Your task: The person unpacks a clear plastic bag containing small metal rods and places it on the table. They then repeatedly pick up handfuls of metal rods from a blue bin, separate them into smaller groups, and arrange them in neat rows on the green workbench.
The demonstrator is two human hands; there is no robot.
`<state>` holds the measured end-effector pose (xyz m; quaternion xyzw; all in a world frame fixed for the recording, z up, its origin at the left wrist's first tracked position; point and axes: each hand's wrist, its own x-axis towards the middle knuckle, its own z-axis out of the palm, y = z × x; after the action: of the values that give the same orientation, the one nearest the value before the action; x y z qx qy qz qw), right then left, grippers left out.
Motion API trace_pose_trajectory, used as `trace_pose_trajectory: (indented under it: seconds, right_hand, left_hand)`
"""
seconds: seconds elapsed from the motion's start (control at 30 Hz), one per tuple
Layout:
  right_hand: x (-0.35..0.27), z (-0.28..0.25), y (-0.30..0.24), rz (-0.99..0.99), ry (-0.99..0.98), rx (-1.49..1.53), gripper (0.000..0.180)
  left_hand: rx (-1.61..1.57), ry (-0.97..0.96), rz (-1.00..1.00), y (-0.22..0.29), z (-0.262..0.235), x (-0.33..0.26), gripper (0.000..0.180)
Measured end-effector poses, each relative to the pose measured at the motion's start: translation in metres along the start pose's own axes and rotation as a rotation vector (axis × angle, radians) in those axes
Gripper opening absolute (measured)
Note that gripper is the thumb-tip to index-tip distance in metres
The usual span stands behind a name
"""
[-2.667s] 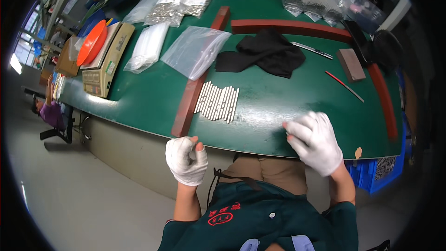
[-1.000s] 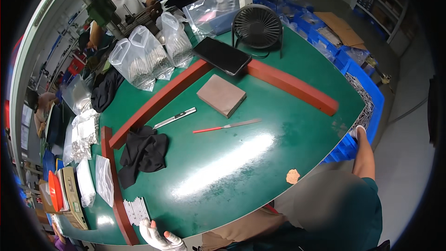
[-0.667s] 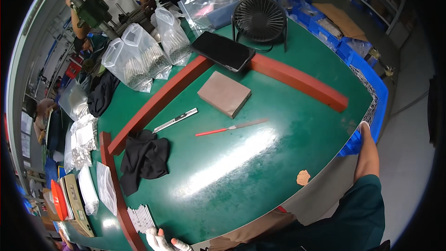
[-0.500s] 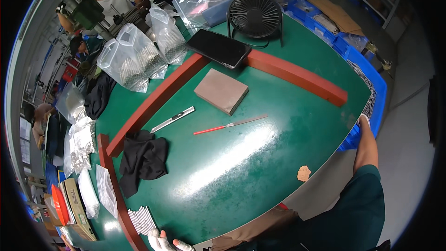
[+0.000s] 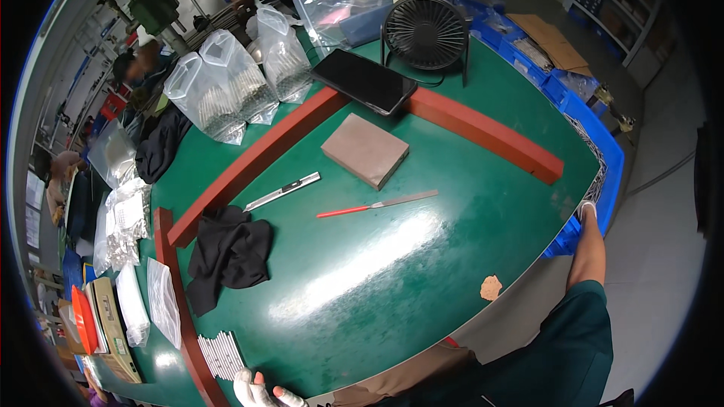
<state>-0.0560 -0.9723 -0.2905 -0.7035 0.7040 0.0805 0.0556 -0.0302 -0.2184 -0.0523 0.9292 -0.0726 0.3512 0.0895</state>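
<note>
My left hand point(image 5: 264, 392), in a white covering with some fingertips bare, rests at the near left edge of the green table. Its fingers are apart and hold nothing that shows. Just beyond it lies a row of thin silver metal rods point(image 5: 220, 355), side by side against a red bar. On the far right, my right hand point(image 5: 588, 209) reaches over the table's edge into a long blue bin point(image 5: 615, 158) that holds many similar thin rods point(image 5: 590, 147). The table edge and bin hide its fingers, so its grip cannot be made out.
Red bars point(image 5: 483, 136) frame the green tabletop point(image 5: 407, 271). Inside lie a brown block point(image 5: 365, 149), a red-handled file point(image 5: 377, 204), a utility knife point(image 5: 283, 191) and a black cloth point(image 5: 232, 249). Beyond stand a phone point(image 5: 365, 81), a black fan point(image 5: 426, 32) and bags of rods point(image 5: 219, 98).
The view has shifted slightly. My right hand remains at the blue bin, a little lower in the picture, and my left hand stays beside the row of rods.
</note>
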Motion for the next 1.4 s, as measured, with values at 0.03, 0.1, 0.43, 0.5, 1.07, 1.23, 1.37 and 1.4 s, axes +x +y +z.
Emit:
trace_pose_trajectory:
  seconds: [0.03, 0.1, 0.43, 0.5, 1.07, 1.23, 1.37, 1.4]
  right_hand:
    - [0.0, 0.0, -0.001, 0.0, -0.001, -0.001, 0.033]
    - [0.0, -0.001, -0.001, 0.005, 0.005, -0.001, 0.032]
    - [0.086, 0.044, 0.025, -0.026, 0.035, 0.051, 0.035]
    - [0.061, 0.038, 0.006, -0.053, 0.031, 0.085, 0.036]
    - [0.058, 0.027, 0.013, 0.026, 0.017, 0.069, 0.037]
    - [0.052, 0.015, 0.014, 0.003, -0.001, 0.026, 0.036]
    - [0.05, 0.006, 0.013, -0.011, -0.014, -0.017, 0.035]
    - [0.05, 0.002, 0.012, -0.018, -0.017, -0.027, 0.035]
  left_hand:
    - [-0.003, -0.01, -0.001, -0.002, 0.0, -0.001, 0.023]
    - [-0.005, -0.029, -0.001, -0.003, 0.0, -0.003, 0.023]
    - [-0.011, 0.0, 0.011, -0.003, 0.003, 0.003, 0.022]
    - [0.049, -0.002, 0.017, 0.0, 0.0, -0.001, 0.022]
    - [0.001, -0.045, -0.008, -0.019, 0.007, -0.024, 0.031]
    - [-0.063, -0.003, 0.01, -0.022, 0.01, -0.026, 0.029]
    - [-0.061, -0.014, 0.026, -0.02, 0.01, -0.023, 0.029]
    - [-0.044, -0.025, 0.038, -0.019, 0.009, -0.02, 0.029]
